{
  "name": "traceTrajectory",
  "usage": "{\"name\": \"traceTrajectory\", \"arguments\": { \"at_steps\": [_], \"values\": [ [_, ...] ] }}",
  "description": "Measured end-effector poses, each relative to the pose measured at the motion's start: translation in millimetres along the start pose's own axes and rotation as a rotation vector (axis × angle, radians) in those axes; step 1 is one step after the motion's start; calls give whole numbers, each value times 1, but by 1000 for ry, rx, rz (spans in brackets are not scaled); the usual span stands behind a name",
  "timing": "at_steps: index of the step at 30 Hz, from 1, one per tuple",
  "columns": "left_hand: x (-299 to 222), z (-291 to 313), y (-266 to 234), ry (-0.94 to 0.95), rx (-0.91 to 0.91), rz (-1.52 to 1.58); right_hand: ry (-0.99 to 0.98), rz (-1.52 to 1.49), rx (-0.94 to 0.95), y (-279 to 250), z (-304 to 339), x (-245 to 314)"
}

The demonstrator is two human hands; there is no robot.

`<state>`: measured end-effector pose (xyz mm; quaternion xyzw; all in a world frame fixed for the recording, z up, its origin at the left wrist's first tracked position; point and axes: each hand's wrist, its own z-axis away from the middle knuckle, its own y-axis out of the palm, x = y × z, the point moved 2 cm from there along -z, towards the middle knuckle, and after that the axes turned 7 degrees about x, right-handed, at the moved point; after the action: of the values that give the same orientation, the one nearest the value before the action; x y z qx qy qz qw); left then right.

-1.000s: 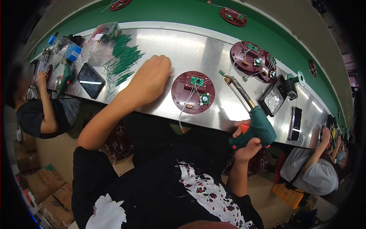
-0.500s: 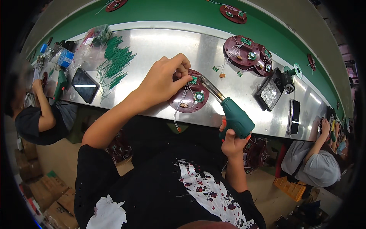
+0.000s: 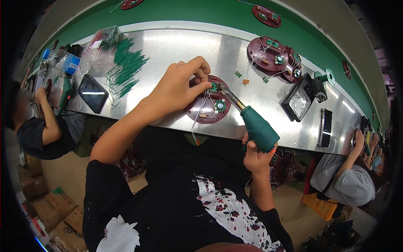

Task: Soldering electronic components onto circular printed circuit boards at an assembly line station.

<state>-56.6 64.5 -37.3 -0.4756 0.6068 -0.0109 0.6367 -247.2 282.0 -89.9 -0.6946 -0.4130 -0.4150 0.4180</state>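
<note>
My right hand (image 3: 257,158) grips a green pistol-shaped soldering gun (image 3: 261,128), whose metal tip points up and left. The tip meets a small green circuit board (image 3: 213,87) on a round maroon plastic housing (image 3: 196,112) lying on the bench. At the same board, my left hand (image 3: 178,84) is closed in a pinch at its left edge; what sits between thumb and finger is too small to make out. Thin white wires (image 3: 195,122) run from the board over the bench edge. The housing also carries a round green-rimmed part (image 3: 219,106) and a small connector (image 3: 202,115).
More wired maroon housings (image 3: 268,53) lie at right, beyond a black tray (image 3: 298,103), a solder spool (image 3: 330,77) and a phone (image 3: 325,128). Green strips (image 3: 128,63), a dark tablet-like device (image 3: 92,93) and a bottle (image 3: 70,64) are at left. Co-workers sit either side; a green belt runs behind.
The soldering gun has shifted very slightly left, its tip still at the board. Housings on the green belt have moved a little to the right. My left hand keeps its pinch.
</note>
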Motion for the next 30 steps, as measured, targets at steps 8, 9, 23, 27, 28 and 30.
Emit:
{"name": "traceTrajectory", "arguments": {
  "at_steps": [8,9,23,27,28,30],
  "values": [
    [-3,-2,-3,-17,30,27,32,-58,-67,3,2,1],
    [-3,-3,-4,-29,38,25,15,-77,-96,2,3,-1],
    [-12,-2,0,-47,82,-302,5,-104,-137,1,7,-6],
    [-13,-4,8,-100,-56,89,-4,-254,-195,1,5,-5],
    [-13,-5,10,-102,-69,104,7,-258,-206,0,6,-5],
    [-12,-6,12,-107,-96,134,28,-267,-227,-2,7,-5]
  ]
}}
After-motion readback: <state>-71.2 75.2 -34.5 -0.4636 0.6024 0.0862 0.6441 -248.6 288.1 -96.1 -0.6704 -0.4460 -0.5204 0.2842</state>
